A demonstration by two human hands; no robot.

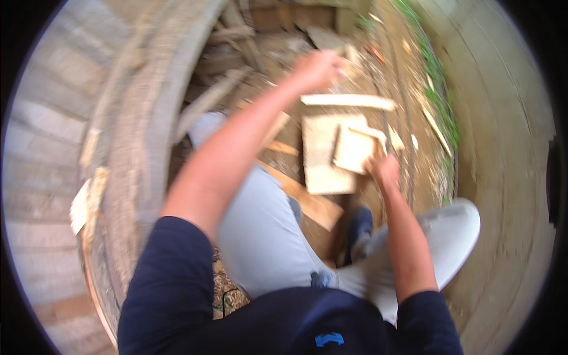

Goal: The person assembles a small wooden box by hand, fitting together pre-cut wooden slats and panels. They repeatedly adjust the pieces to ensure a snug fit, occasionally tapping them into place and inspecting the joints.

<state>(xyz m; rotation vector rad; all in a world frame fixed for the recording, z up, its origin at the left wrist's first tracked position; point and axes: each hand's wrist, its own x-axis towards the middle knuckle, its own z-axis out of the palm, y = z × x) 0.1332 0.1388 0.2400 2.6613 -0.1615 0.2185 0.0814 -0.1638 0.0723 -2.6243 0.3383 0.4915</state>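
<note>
As right grip [386, 171] clasps wooden piece [354, 148] by near-right corner, left grip [319, 70] blurred (opening, hold unclear)

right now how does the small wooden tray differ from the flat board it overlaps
The small tray is smaller than the flat board. The small tray has raised edges, while the flat board looks plain. The right hand holds the small tray by its edge; the flat board lies unheld. Both look like pale wood.
</note>
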